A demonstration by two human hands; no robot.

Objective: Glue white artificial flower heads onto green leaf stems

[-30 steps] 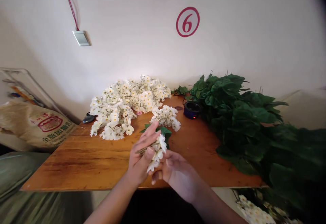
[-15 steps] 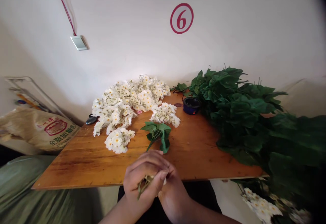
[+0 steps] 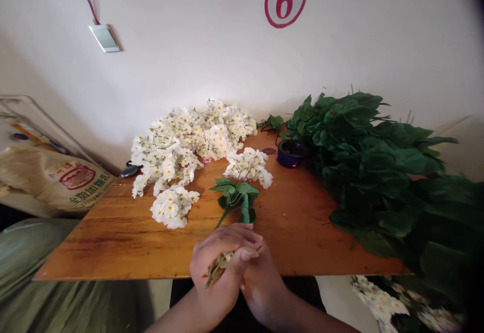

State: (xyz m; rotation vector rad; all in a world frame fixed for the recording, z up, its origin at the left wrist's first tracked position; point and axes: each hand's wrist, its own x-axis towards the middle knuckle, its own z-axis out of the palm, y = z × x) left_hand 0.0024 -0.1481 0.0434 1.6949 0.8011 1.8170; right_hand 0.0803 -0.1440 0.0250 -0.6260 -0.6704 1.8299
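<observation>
My left hand (image 3: 215, 267) is closed around a small bunch of flower stems (image 3: 215, 271), greenish with pale bits between thumb and fingers. My right hand (image 3: 261, 283) presses against it from the right, fingers closed and mostly covered by the left; what they grip is hidden. Both hands are clasped together at the table's front edge. Just beyond them lies a green leaf spray (image 3: 236, 197). Behind that spray is a small bunch of white artificial flowers (image 3: 249, 165), and another white bunch (image 3: 174, 206) lies to its left.
A large heap of white flowers (image 3: 189, 133) covers the back left of the wooden table (image 3: 124, 242). Piled green leaves (image 3: 370, 156) fill the right side. Between them stands a dark blue pot (image 3: 292, 154) with a red light. More white flowers (image 3: 378, 300) are below the table at right.
The view has shifted slightly, with the wall number now higher and further right. My hands stay clasped, and a bit more of the bunch shows in my left hand.
</observation>
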